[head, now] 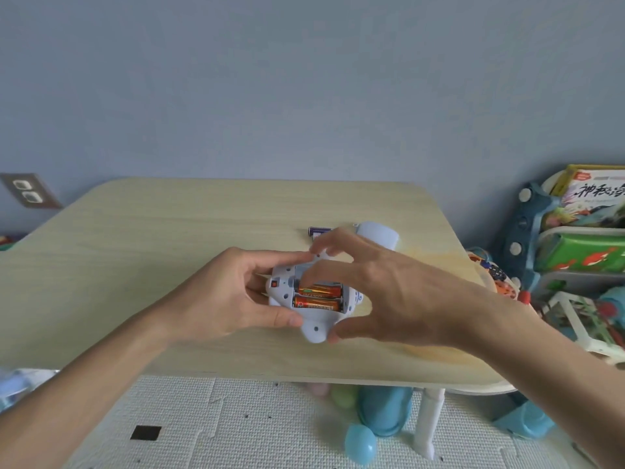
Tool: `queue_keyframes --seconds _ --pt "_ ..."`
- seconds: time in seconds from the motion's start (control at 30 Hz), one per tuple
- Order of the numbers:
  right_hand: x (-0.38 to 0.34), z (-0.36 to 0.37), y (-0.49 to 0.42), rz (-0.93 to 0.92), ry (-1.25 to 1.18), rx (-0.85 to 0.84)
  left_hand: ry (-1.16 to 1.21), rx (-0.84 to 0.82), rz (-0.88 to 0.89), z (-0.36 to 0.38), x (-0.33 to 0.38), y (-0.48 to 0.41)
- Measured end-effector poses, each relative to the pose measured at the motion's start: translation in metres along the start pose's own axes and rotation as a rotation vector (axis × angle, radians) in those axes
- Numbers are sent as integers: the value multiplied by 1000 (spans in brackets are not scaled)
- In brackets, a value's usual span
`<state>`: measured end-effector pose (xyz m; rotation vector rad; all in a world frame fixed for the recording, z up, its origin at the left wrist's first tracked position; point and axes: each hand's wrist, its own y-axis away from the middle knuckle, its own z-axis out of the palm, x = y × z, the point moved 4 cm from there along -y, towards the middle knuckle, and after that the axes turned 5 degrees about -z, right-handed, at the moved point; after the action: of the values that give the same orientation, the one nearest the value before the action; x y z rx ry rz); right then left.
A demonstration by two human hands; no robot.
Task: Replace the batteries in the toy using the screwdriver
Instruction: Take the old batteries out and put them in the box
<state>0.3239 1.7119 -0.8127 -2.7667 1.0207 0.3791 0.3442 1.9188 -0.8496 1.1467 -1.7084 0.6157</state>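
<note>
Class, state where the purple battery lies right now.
In the head view, the purple battery lies on the table just beyond the right hand, left of the pale blue cover.

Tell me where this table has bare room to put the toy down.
Bare: the left half of the table, outward of the left hand, and the far strip by the wall. Crowded: centre-right, where it and the right hand hold the toy, with the purple battery and cover lying just behind.
</note>
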Motion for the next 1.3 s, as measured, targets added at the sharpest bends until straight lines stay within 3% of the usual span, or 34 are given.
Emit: queue_keyframes --seconds 0.37,0.73,0.93,1.07,1.3 --pt "-10 -7 -18 -118 261 -77 -47 -54 5 -2 11 1" --pt "-10 -3 -22 -105 156 -67 -12 -80 5 0 12 1" --pt "3 -3 -20 -53 -20 89 -36 -96 1 2 10 1" --pt "9 -4 -17 -21 -9 141 -45 -84 -14 1 10 2" --pt "-3 -2 -11 -121 -27 117 -38 -65 -16 0 9 2"
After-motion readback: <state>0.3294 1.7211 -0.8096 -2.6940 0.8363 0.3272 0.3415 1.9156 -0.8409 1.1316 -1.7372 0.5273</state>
